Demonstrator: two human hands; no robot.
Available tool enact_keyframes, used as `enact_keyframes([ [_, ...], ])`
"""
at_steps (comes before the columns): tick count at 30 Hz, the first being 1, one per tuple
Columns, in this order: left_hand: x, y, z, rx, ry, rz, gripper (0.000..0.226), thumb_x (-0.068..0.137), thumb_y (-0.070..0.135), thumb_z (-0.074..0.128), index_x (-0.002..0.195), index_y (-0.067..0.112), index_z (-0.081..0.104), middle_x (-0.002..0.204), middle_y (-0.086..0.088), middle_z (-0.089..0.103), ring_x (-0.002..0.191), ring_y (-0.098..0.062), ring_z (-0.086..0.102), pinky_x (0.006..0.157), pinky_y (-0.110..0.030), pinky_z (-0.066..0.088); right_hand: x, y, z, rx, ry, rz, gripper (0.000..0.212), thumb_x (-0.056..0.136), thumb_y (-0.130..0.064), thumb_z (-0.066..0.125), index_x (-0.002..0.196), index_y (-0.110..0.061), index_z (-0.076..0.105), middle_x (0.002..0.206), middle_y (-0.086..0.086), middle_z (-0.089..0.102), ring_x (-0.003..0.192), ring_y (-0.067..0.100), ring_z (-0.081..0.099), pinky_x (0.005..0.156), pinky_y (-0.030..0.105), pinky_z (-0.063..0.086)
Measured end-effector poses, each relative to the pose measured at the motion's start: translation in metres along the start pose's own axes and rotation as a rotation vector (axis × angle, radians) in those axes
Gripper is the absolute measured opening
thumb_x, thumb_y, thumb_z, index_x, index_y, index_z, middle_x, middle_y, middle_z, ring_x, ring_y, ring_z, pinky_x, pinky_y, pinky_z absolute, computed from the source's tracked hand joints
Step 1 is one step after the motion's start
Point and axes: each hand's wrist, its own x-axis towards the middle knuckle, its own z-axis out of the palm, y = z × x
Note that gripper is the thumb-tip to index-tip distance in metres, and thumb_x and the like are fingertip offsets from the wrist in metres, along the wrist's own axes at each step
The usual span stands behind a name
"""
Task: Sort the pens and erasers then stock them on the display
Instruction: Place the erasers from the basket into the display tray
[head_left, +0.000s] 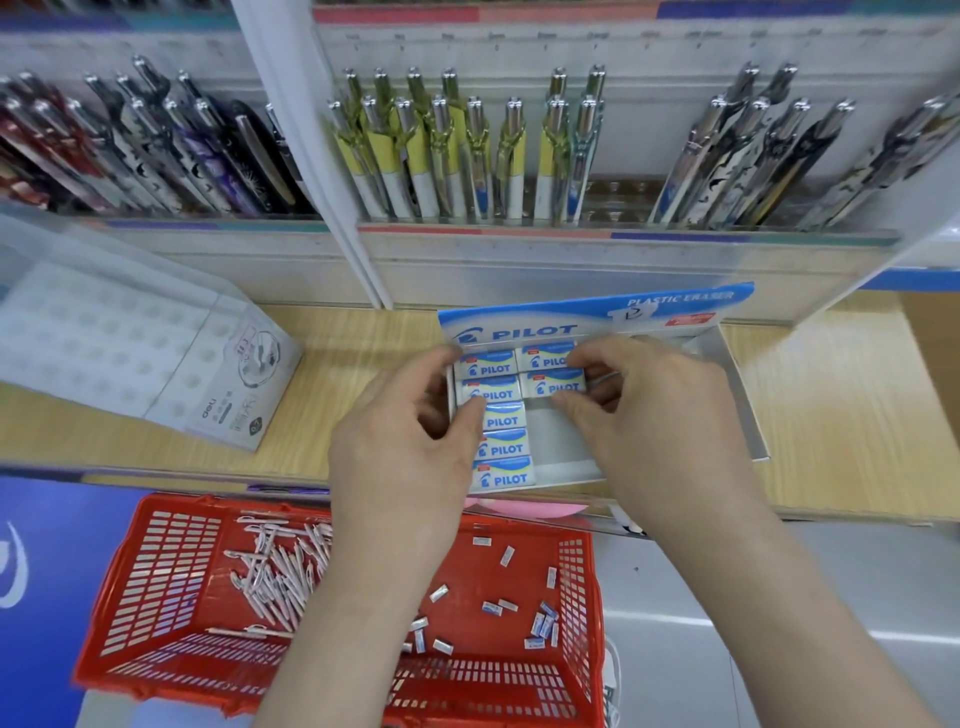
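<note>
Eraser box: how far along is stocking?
Done: seven erasers lie in the display box. In hand: the right hand pinches the second column's front eraser; the left hand touches the first column. Left: loose erasers and pens wait in the red basket.

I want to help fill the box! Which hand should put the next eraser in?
Probably the right hand. Its fingers pinch the erasers right next to the bare gap in the display box, second column. The left hand holds the already full first column.
</note>
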Motion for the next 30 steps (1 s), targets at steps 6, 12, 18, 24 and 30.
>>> enact_keyframes([
  [6,-0.002,0.001,-0.002,-0.072,0.016,-0.045,0.022,0.080,0.025,0.071,0.098,0.036,0.062,0.076,0.023,0.062,0.068,0.005,0.061,0.066,-0.012,0.050,-0.002,-0.003,0.001,-0.104,-0.023,-0.042,0.019,0.084,-0.018,0.067,0.103,-0.015,0.067,0.100,0.005,0.071,0.090,0.026,0.065,0.077,0.036,0.052],
  [12,-0.008,-0.005,-0.013,-0.123,-0.032,-0.046,0.024,0.088,0.021,0.060,0.105,0.038,0.065,0.088,0.032,0.064,0.086,0.013,0.061,0.079,-0.007,0.047,-0.012,0.002,-0.009,-0.031,0.007,-0.071,0.025,0.088,-0.011,0.054,0.111,-0.016,0.064,0.096,0.005,0.073,0.090,0.029,0.067,0.077,0.042,0.052],
  [18,-0.059,-0.034,-0.051,-0.275,0.127,-0.119,0.024,0.088,0.016,0.057,0.087,0.036,0.070,0.086,0.015,0.072,0.078,-0.007,0.068,0.076,-0.027,0.054,-0.044,-0.010,-0.033,0.305,-0.063,-0.154,0.017,0.081,-0.022,0.060,0.091,-0.034,0.067,0.076,-0.014,0.069,0.072,0.003,0.065,0.069,0.022,0.051],
  [24,-0.131,-0.126,-0.063,-0.210,0.005,-0.359,0.035,0.087,-0.001,0.057,0.081,0.030,0.071,0.078,0.013,0.072,0.068,-0.002,0.064,0.068,-0.020,0.052,-0.094,-0.015,0.007,0.275,-0.350,-0.338,0.012,0.081,-0.036,0.058,0.091,-0.037,0.065,0.081,-0.022,0.067,0.070,0.002,0.064,0.062,0.018,0.049],
  [30,-0.172,-0.264,-0.019,0.044,-0.204,-0.482,0.035,0.085,0.001,0.058,0.081,0.035,0.066,0.081,0.022,0.067,0.075,0.008,0.060,0.069,-0.009,0.045,-0.139,0.061,0.170,0.180,-0.544,-0.144,0.016,0.083,-0.011,0.066,0.084,-0.027,0.070,0.066,-0.027,0.059,0.070,-0.006,0.057,0.066,0.009,0.042],
])
